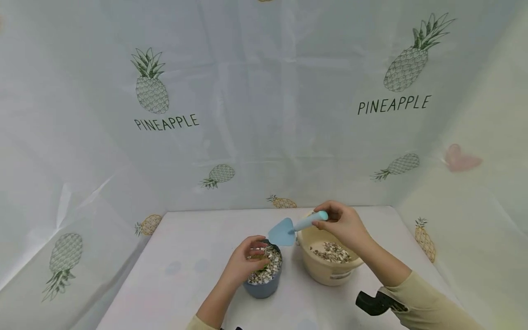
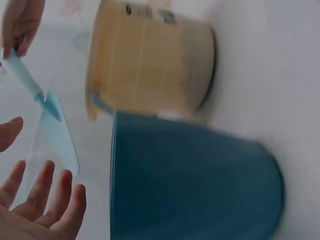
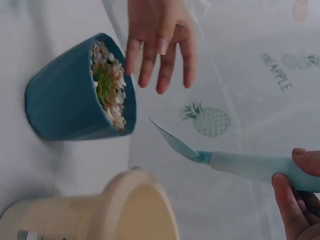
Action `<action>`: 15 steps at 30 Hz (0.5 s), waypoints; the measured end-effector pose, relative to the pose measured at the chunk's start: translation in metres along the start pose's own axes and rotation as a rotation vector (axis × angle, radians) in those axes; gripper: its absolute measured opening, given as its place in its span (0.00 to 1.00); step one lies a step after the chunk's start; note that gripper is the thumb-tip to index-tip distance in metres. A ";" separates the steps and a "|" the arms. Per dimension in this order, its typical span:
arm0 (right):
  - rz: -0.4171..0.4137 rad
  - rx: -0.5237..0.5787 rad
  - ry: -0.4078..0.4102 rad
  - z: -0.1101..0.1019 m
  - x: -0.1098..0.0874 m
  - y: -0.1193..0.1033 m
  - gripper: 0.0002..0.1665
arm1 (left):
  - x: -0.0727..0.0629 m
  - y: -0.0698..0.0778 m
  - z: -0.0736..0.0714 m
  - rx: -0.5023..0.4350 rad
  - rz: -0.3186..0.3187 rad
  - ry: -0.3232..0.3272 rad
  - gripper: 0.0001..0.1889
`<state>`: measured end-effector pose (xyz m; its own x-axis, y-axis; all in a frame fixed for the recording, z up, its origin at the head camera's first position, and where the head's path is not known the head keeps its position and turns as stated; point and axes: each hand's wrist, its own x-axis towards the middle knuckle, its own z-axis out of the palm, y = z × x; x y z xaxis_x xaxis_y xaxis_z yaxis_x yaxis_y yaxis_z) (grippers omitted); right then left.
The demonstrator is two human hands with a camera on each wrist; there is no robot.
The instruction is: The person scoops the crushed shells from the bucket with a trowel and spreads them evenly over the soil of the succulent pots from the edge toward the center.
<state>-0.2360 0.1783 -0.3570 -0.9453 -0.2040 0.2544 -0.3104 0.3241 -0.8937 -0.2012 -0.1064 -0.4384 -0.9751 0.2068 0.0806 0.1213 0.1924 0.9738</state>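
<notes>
My right hand [image 1: 345,227] holds a light blue trowel [image 1: 305,223] by its handle, above the cream bucket [image 1: 319,270]. The trowel's blade [image 3: 176,142] points left, toward the blue plant pot [image 1: 262,290]. In that pot a small green succulent [image 3: 104,86] stands among pale gravel [image 1: 270,270]. Over the pot's left side hovers my left hand [image 1: 243,263], fingers spread and holding nothing; in the head view it hides part of the gravel. The left wrist view shows its fingers [image 2: 42,192] just beyond the pot's rim.
Loose brown and white gravel [image 1: 333,253] lies in the bucket, just right of the pot. Both containers stand on a white-covered table [image 1: 185,256]. A pale curtain [image 1: 264,114] printed with pineapples surrounds it. A black camera mount [image 1: 373,303] sits on my right wrist.
</notes>
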 end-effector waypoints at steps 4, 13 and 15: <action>0.012 -0.024 0.071 -0.022 -0.010 0.002 0.18 | 0.005 0.001 0.026 -0.006 -0.022 -0.045 0.30; 0.034 -0.102 0.217 -0.057 -0.026 0.011 0.19 | 0.021 0.007 0.072 -0.006 -0.058 -0.068 0.27; 0.046 -0.103 0.232 -0.059 -0.029 0.016 0.18 | 0.026 0.006 0.079 0.002 -0.064 -0.055 0.26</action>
<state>-0.2193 0.2441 -0.3566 -0.9528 0.0267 0.3026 -0.2635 0.4226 -0.8671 -0.2107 -0.0239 -0.4477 -0.9692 0.2463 0.0065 0.0596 0.2086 0.9762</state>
